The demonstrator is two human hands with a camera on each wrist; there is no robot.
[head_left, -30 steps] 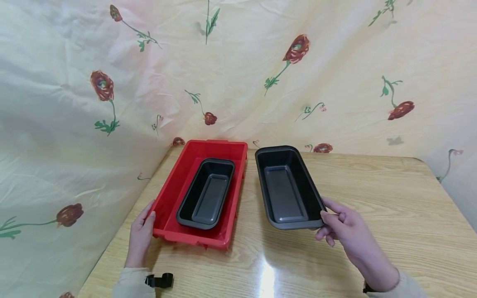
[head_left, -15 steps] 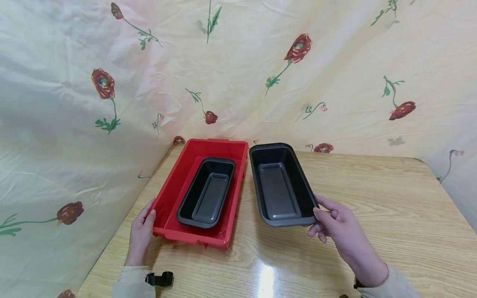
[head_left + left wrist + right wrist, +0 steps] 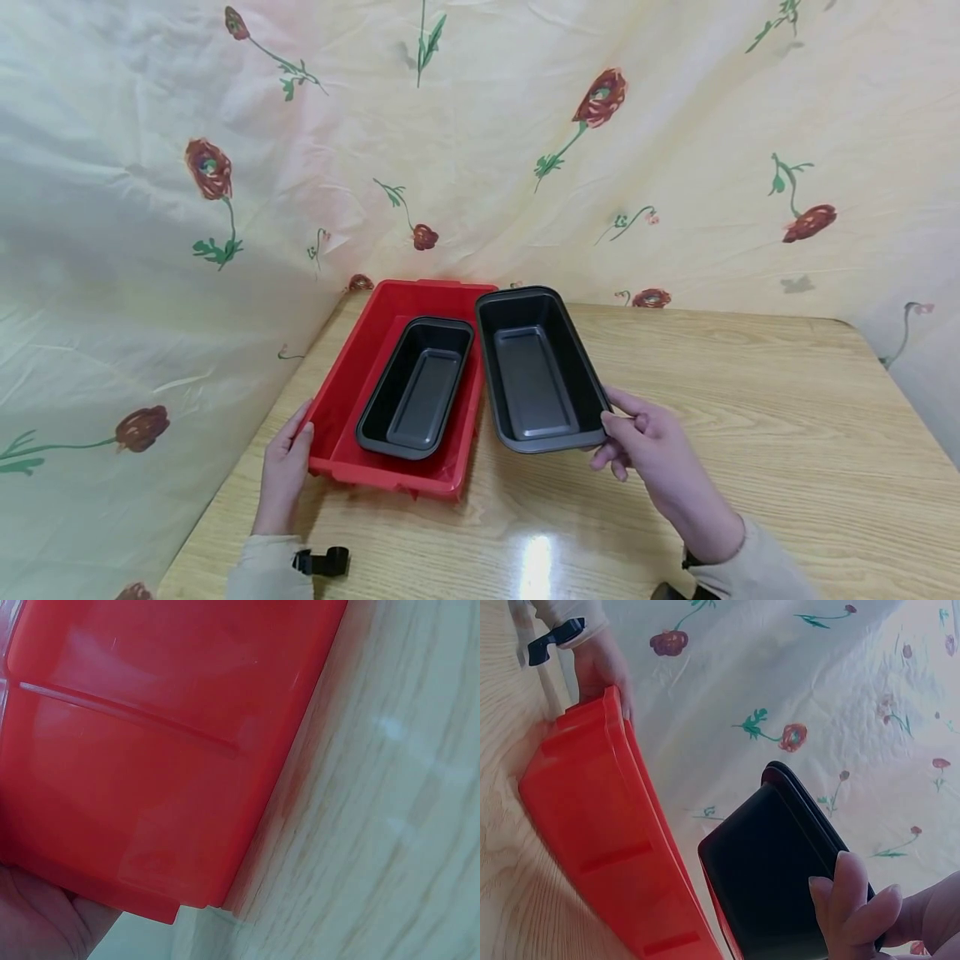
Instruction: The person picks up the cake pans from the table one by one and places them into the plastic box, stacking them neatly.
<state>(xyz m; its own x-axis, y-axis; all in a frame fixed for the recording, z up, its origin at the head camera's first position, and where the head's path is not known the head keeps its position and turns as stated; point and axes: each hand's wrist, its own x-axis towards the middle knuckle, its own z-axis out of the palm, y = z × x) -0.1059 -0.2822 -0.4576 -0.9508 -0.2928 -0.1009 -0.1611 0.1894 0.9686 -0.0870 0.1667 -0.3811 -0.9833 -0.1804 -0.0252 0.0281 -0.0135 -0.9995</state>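
A dark loaf pan hangs tilted above the table, just right of a red plastic tray, its left rim overlapping the tray's right edge in the head view. My right hand pinches that pan by its near right corner, thumb on the rim and fingers beneath; the right wrist view shows the fingers against its dark outer wall. Inside the tray lies a second dark loaf pan. With my left hand I grip the tray's near left rim, the thumb over the edge. In the left wrist view the tray wall hides most fingers.
The wooden table extends to the right and in front. A flowered cloth hangs behind the table and along its left side. Black straps with a small mount sit on the wrists.
My right hand has carried the held loaf pan leftward, from beside the red tray to over its right edge. My left hand, the tray and the pan inside it have stayed put.
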